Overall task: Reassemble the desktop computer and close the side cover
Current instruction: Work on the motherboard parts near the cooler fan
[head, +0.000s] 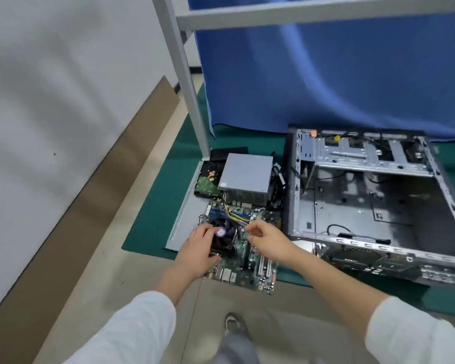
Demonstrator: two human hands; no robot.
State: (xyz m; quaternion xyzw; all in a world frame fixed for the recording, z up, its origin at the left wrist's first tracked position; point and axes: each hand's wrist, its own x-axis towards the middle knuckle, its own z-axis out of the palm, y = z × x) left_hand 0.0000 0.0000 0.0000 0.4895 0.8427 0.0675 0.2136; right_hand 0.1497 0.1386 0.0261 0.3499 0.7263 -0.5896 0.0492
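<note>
A green motherboard [250, 266] with a black CPU fan [225, 233] lies on the floor mat, partly over a grey side cover [187, 214]. My left hand [199, 249] grips the fan's left side, fingers curled over it. My right hand [265, 240] hovers just right of the fan with loosely curled fingers; whether it pinches a cable is unclear. Behind the board sit a grey power supply [246, 177] and a hard drive [208, 179]. The open, empty computer case [378, 206] lies on its side to the right.
Everything rests on a green mat [155, 219] on the floor. A blue cloth partition [326, 61] hangs behind, with a grey metal frame post [187, 82] at its left. A white wall stands on the left. My shoe [234, 325] is below the board.
</note>
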